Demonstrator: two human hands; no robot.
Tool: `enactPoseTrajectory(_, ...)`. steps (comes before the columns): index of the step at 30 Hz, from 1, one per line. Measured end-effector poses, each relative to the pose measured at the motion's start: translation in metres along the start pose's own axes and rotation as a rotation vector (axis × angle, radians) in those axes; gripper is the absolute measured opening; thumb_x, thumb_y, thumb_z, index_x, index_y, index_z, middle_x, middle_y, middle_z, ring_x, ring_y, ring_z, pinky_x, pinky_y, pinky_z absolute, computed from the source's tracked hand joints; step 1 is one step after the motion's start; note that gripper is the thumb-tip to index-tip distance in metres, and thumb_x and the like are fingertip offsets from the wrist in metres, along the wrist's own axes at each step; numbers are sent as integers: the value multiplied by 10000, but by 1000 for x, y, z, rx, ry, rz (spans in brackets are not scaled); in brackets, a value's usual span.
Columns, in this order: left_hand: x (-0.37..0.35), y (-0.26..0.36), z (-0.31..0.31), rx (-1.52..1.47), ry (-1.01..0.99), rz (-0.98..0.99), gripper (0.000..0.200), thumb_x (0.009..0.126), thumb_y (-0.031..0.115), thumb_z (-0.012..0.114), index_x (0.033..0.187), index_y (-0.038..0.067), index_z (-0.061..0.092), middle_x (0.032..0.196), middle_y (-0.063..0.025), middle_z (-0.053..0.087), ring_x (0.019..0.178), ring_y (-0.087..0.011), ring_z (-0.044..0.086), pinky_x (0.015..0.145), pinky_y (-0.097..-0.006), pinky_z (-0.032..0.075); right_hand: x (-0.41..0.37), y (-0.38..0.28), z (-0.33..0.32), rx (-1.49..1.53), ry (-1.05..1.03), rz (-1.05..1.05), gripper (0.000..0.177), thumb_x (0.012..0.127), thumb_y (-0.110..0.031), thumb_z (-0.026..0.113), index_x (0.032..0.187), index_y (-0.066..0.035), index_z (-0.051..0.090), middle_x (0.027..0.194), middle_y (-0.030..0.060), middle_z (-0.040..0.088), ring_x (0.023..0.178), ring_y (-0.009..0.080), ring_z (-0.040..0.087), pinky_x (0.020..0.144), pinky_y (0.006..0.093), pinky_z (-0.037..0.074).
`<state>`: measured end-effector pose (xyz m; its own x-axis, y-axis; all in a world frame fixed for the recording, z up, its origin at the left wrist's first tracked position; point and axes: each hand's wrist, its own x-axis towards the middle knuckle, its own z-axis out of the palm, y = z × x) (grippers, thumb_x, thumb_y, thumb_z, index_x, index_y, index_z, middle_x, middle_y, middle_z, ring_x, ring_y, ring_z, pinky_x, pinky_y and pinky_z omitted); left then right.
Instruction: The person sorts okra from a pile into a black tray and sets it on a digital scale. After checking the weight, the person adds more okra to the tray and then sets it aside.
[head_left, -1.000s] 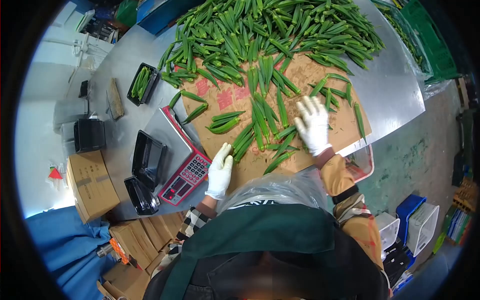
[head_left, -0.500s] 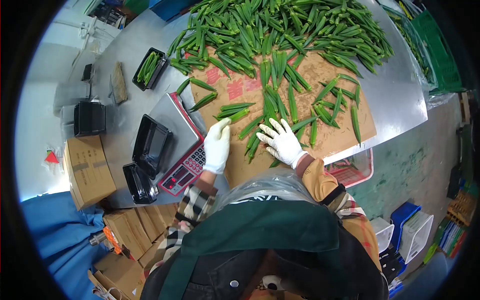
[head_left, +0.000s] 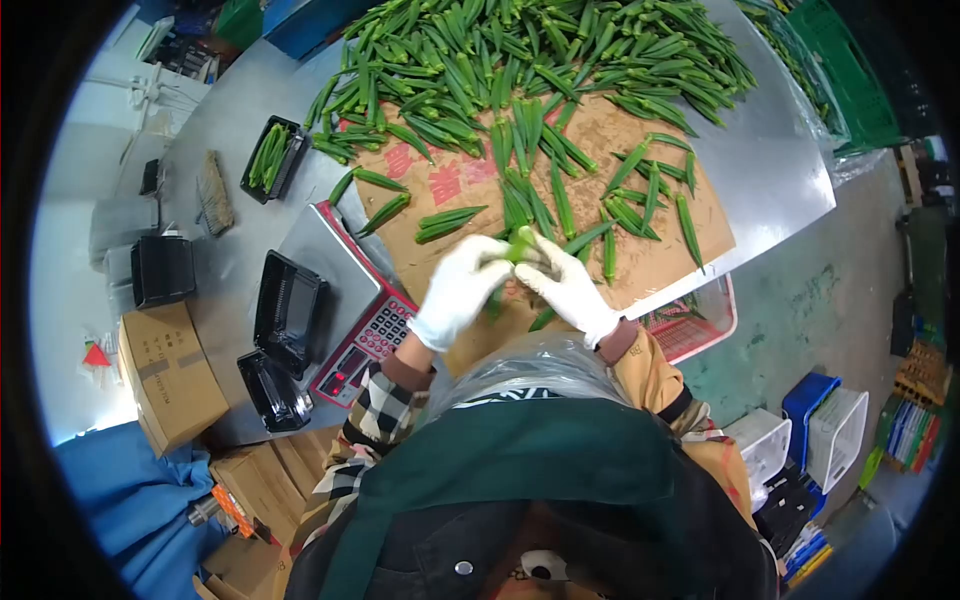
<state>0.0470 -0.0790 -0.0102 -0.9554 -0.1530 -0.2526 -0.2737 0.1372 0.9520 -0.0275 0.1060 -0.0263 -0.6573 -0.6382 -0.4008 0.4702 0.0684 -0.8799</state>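
My left hand [head_left: 462, 290], in a white glove, is closed on a green okra pod [head_left: 519, 245] over the cardboard sheet [head_left: 400, 235]. My right hand [head_left: 566, 285], gloved too, pinches the same pod from the other side, so the fingertips of both hands nearly meet. The pod is partly hidden by the fingers. A pair of okra pods [head_left: 449, 223] lies just beyond my left hand. Loose okra [head_left: 650, 195] is scattered to the right of my hands, and a large okra pile [head_left: 480, 60] covers the far part of the table.
On the left stand a scale [head_left: 345, 372] with an empty black tray [head_left: 288, 305] on it, another black tray [head_left: 270, 392], a tray holding okra [head_left: 272, 160] and a brush [head_left: 214, 195]. A red-rimmed basket [head_left: 700, 335] sits below the table's right edge.
Both hands have come together over the cardboard. The right hand, spread flat before, is now closed on a pod with the left. The view has shifted slightly.
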Motion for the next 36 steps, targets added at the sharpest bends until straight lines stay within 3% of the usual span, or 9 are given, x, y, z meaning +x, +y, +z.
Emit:
enactPoseTrajectory(3,-13,9,27,14,-267,10,281,957,76,651,1223,-15,651,1110,-68,696,1022,-150,636,912,-293,507,-13,6,-15,-121,8,-33,467,979,-125,660,1399,38,534,1156,98,714,1013,145,660,891,286,533)
enactPoseTrajectory(5,-20,6,30,-189,-119,-119,291,969,96,644,1235,-22,657,1194,-80,697,1100,-143,636,981,-285,492,-42,-7,-54,-123,68,103,428,959,-184,686,1320,31,602,1027,91,745,874,163,697,817,304,556)
enactPoseTrajectory(11,-21,-55,-46,-243,384,-157,268,1013,68,586,1252,-42,638,1221,-96,696,1100,-159,659,959,-284,517,-112,-24,-206,-1485,318,251,464,884,-280,744,1248,-4,665,1035,224,736,913,275,739,809,357,562)
enactPoseTrajectory(14,-11,-64,-54,-233,402,-191,250,1013,67,585,1232,-37,646,1186,-86,706,1077,-147,664,932,-269,524,-85,-1,-234,-919,762,2,543,819,-219,790,1283,18,639,1122,254,705,1044,380,685,923,396,539)
enactPoseTrajectory(19,13,-85,-10,183,367,-117,289,919,78,700,1196,3,676,1122,-104,722,1029,-162,671,901,-305,526,-11,48,-251,-1122,923,-102,590,810,-199,793,1316,41,607,1153,247,696,1057,410,670,976,433,512)
enactPoseTrajectory(22,11,-90,1,876,278,-21,311,863,91,745,1144,-7,657,947,-116,720,876,-169,679,808,-306,529,-5,61,-254,-792,885,-69,430,896,-107,730,1277,64,627,1069,150,726,947,246,696,863,325,544)
enactPoseTrajectory(27,14,-106,-23,-209,-10,-420,351,912,171,736,1224,48,630,981,-28,639,910,-135,613,815,-322,526,-43,26,-220,379,401,-121,373,981,-117,621,1331,9,584,1194,145,690,985,189,674,846,316,546)
enactPoseTrajectory(30,-1,-57,-25,-873,-275,-482,590,934,199,721,1450,53,473,1145,-55,612,980,-158,618,841,-357,550,-60,4,-190,505,179,-62,509,993,-195,588,1448,-1,469,1295,149,648,1050,190,667,885,301,531)
enactPoseTrajectory(36,-8,-32,-16,-1034,-273,-354,563,935,196,720,1425,71,473,1178,-71,609,1038,-205,634,878,-379,552,-55,-12,-159,566,112,-36,499,1004,-194,592,1437,21,467,1260,138,648,969,204,679,836,334,570)
